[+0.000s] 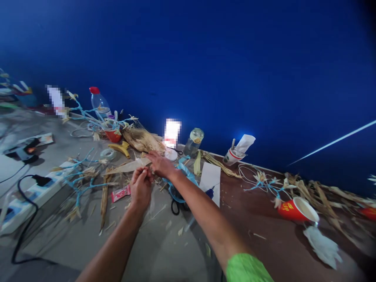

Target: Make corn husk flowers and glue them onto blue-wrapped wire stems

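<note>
My left hand is closed in a pinch above the grey tabletop. Whatever sits between its fingertips is too small or hidden to make out. Just past it, my right hand reaches leftward with fingers stretched out over a pale dried husk strip; whether it touches the strip I cannot tell. A bundle of dry husks lies behind the fingers. Left of my left hand are a pink-red wrapped packet and a blue-wrapped branch with husk flowers. Blue-handled scissors lie partly under my right forearm.
A power strip with black cords runs along the left. Behind stand a red-capped bottle, a glass jar and a striped cup. On the right, a red paper cup lies tipped near crumpled tissue.
</note>
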Demonstrator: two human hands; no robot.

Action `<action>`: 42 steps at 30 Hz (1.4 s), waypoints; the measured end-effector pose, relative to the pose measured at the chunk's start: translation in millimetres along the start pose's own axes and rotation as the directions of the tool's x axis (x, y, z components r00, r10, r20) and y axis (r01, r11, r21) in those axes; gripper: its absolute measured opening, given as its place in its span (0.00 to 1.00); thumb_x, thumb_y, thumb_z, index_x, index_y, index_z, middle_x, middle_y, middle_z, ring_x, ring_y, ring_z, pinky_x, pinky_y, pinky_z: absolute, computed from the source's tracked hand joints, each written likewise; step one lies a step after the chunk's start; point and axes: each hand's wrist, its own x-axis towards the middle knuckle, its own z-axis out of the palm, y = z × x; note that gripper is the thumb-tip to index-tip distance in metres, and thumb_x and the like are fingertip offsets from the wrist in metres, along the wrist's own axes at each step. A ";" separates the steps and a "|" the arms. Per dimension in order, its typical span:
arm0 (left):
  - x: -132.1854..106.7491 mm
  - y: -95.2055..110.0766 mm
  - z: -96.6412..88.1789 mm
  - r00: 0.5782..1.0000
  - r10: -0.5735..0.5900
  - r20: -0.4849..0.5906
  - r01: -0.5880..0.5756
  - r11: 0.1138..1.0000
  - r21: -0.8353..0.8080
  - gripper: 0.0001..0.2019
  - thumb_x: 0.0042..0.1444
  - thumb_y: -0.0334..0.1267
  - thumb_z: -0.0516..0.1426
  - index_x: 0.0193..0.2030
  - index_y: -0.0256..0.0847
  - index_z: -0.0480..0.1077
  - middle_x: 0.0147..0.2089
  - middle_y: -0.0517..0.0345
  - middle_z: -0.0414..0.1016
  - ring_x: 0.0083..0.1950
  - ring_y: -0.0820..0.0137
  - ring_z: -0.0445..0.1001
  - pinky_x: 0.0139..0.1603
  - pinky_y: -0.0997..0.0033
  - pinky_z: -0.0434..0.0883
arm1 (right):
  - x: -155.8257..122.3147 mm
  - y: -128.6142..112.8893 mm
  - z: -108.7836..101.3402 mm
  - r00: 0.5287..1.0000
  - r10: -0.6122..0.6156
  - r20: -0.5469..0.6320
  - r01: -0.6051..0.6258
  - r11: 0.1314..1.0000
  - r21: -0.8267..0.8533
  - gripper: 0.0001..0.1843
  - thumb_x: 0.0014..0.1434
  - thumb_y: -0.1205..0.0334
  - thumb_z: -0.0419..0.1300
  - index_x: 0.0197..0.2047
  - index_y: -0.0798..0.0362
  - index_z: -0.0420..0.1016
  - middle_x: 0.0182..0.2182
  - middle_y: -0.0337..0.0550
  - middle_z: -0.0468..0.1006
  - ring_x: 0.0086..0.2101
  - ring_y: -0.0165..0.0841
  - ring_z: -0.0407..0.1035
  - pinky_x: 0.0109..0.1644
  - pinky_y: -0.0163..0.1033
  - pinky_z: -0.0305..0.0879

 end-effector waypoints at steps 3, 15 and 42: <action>1.2 5.2 0.1 0.991 0.090 -0.101 -0.090 0.996 0.004 0.07 0.44 0.31 0.59 0.30 0.39 0.65 0.23 0.65 0.63 0.23 0.79 0.61 0.25 0.79 0.60 | 4.3 -2.7 6.0 0.998 0.036 0.054 -0.032 0.997 -0.064 0.21 0.58 0.68 0.50 0.56 0.51 0.64 0.53 0.45 0.67 0.47 0.34 0.67 0.45 0.36 0.66; 1.7 3.0 2.6 0.961 0.203 -0.190 -0.188 0.977 0.097 0.07 0.44 0.31 0.58 0.31 0.41 0.63 0.23 0.68 0.61 0.22 0.81 0.59 0.27 0.79 0.61 | -23.7 -4.8 -37.7 0.910 0.279 -0.307 -0.284 0.958 0.030 0.15 0.65 0.64 0.44 0.45 0.53 0.70 0.44 0.46 0.71 0.46 0.33 0.65 0.50 0.35 0.60; -3.8 -12.3 -2.9 0.993 0.110 -0.048 -0.095 0.964 0.248 0.06 0.48 0.37 0.60 0.32 0.40 0.67 0.25 0.66 0.63 0.22 0.80 0.59 0.23 0.79 0.58 | -39.2 -19.5 -9.5 0.931 0.325 -0.168 -0.313 0.945 0.097 0.12 0.57 0.67 0.51 0.43 0.53 0.73 0.42 0.44 0.78 0.44 0.35 0.68 0.50 0.40 0.60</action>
